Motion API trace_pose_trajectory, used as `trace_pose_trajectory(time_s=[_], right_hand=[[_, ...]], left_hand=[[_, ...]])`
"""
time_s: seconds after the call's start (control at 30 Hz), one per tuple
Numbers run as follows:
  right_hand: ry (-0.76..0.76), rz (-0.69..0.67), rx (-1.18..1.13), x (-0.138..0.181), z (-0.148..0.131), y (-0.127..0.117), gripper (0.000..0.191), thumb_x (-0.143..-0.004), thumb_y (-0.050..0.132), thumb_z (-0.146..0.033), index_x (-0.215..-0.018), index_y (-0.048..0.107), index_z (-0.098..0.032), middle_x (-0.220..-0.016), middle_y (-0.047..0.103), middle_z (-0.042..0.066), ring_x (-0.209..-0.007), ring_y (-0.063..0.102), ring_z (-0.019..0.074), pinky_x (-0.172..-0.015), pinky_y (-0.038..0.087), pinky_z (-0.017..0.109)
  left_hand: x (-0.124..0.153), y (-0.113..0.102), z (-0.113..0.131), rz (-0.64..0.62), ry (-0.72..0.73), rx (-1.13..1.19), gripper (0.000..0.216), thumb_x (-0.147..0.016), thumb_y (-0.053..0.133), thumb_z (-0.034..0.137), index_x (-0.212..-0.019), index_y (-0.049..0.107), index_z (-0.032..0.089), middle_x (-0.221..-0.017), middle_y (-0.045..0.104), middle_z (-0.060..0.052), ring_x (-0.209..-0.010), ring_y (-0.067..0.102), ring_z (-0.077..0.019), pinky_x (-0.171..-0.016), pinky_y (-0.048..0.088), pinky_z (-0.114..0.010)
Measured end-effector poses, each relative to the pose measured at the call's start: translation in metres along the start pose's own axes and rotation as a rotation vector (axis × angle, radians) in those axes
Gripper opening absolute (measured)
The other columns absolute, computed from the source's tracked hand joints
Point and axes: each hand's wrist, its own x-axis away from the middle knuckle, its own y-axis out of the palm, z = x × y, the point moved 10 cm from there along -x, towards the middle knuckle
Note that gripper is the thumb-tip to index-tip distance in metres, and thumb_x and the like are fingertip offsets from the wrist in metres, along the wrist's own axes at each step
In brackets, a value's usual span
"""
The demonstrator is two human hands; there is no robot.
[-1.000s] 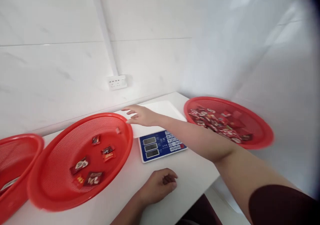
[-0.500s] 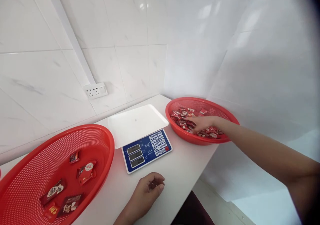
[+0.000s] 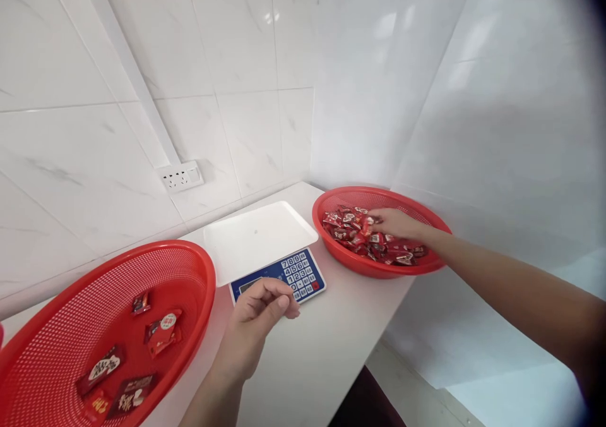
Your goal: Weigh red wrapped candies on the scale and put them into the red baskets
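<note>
My right hand (image 3: 395,223) is in the right red basket (image 3: 350,264), its fingers closed around red wrapped candies (image 3: 367,227) on top of the heap. Part of what it grips is hidden by the fingers. My left hand (image 3: 258,316) hovers over the near edge of the digital scale (image 3: 310,275), fingers loosely curled, thumb against them, and nothing visible in it. It covers most of the scale's display. The white weighing pan (image 3: 258,234) carries nothing. Several red and brown wrapped candies (image 3: 163,332) lie scattered in the large left basket (image 3: 189,250).
The white table (image 3: 303,357) stands in a corner against tiled walls. A wall socket (image 3: 182,175) sits above its back edge. The right basket is close to the right wall, and the table's right edge drops to the floor (image 3: 416,383).
My left hand has risen forward from the tabletop to over the scale. My right hand has shifted slightly right and back within the basket and closed on candies.
</note>
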Motion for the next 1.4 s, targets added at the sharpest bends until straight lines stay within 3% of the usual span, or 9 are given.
trace_pose_trajectory(time_s=[0.13, 0.2, 0.33, 0.57, 0.87, 0.97, 1.1, 1.2, 1.4], right_hand=[[0.164, 0.118, -0.391, 0.0, 0.01, -0.023, 0.019, -0.073, 0.062, -0.031, -0.07, 0.046, -0.021, -0.067, 0.06, -0.002, -0.057, 0.057, 0.0128, -0.051, 0.039, 0.022], [0.2, 0.15, -0.466, -0.002, 0.011, -0.025, 0.019, -0.073, 0.063, -0.032, -0.072, 0.047, -0.021, -0.069, 0.061, -0.002, -0.057, 0.058, 0.013, -0.051, 0.04, 0.022], [0.212, 0.225, -0.302, -0.011, 0.012, -0.028, 0.021, -0.076, 0.059, -0.04, -0.076, 0.053, -0.02, -0.065, 0.06, -0.001, -0.052, 0.051, 0.0122, -0.047, 0.036, 0.023], [0.215, 0.233, -0.16, -0.017, 0.008, -0.024, 0.033, -0.085, 0.044, -0.05, -0.075, 0.052, -0.02, -0.066, 0.06, 0.001, -0.052, 0.051, 0.0137, -0.048, 0.036, 0.024], [0.23, 0.369, -0.018, -0.016, -0.005, -0.054, 0.029, -0.089, 0.038, -0.042, -0.074, 0.05, -0.02, -0.073, 0.061, 0.006, -0.07, 0.056, 0.0213, -0.063, 0.038, 0.03], [0.22, 0.443, -0.083, -0.014, -0.017, -0.067, 0.028, -0.088, 0.041, -0.041, -0.074, 0.053, -0.02, -0.074, 0.063, 0.006, -0.07, 0.057, 0.0207, -0.063, 0.039, 0.03], [0.175, 0.423, -0.509, -0.021, -0.053, -0.057, 0.025, -0.088, 0.046, -0.039, -0.081, 0.06, -0.02, -0.075, 0.067, 0.004, -0.064, 0.06, 0.0176, -0.059, 0.044, 0.027], [0.05, 0.288, -0.795, -0.036, -0.108, -0.028, 0.019, -0.087, 0.052, -0.036, -0.087, 0.062, -0.021, -0.078, 0.069, 0.004, -0.063, 0.062, 0.016, -0.057, 0.047, 0.026], [-0.104, -0.064, -0.911, -0.052, -0.226, 0.051, 0.018, -0.087, 0.054, -0.038, -0.089, 0.059, -0.02, -0.07, 0.066, 0.003, -0.047, 0.055, 0.0118, -0.042, 0.045, 0.023]], left_hand=[[0.002, -0.016, -0.005, 0.073, -0.073, 0.101, 0.019, -0.075, 0.07, 0.034, -0.08, 0.063, 0.017, -0.067, 0.061, -0.001, -0.065, 0.056, -0.0115, -0.066, 0.044, -0.023], [0.002, -0.021, -0.006, 0.09, -0.097, 0.16, 0.018, -0.074, 0.07, 0.032, -0.08, 0.063, 0.017, -0.067, 0.061, 0.0, -0.065, 0.056, -0.0109, -0.064, 0.045, -0.022], [0.0, -0.031, -0.001, 0.118, -0.085, 0.224, 0.017, -0.074, 0.071, 0.03, -0.081, 0.062, 0.017, -0.068, 0.06, 0.0, -0.064, 0.055, -0.01, -0.062, 0.046, -0.021], [0.001, -0.04, 0.013, 0.132, -0.035, 0.226, 0.017, -0.074, 0.071, 0.031, -0.08, 0.062, 0.017, -0.069, 0.06, 0.0, -0.064, 0.055, -0.0102, -0.061, 0.047, -0.021], [0.003, -0.04, 0.015, 0.127, -0.041, 0.231, 0.019, -0.075, 0.07, 0.033, -0.081, 0.062, 0.016, -0.068, 0.06, -0.001, -0.063, 0.055, -0.0106, -0.06, 0.046, -0.021], [0.003, -0.037, 0.013, 0.114, -0.046, 0.225, 0.019, -0.076, 0.069, 0.034, -0.08, 0.062, 0.017, -0.068, 0.061, 0.0, -0.062, 0.055, -0.0101, -0.06, 0.045, -0.021], [0.005, -0.019, 0.009, 0.038, -0.055, 0.193, 0.019, -0.076, 0.069, 0.033, -0.083, 0.063, 0.017, -0.069, 0.063, 0.0, -0.063, 0.058, -0.0097, -0.064, 0.046, -0.022], [0.012, 0.005, 0.005, -0.091, -0.086, 0.166, 0.022, -0.074, 0.071, 0.034, -0.084, 0.064, 0.016, -0.071, 0.066, -0.002, -0.064, 0.061, -0.0108, -0.066, 0.047, -0.024], [0.034, 0.044, 0.006, -0.314, -0.157, 0.188, 0.032, -0.071, 0.072, 0.043, -0.086, 0.064, 0.015, -0.073, 0.062, -0.002, -0.068, 0.06, -0.0114, -0.072, 0.048, -0.029]])
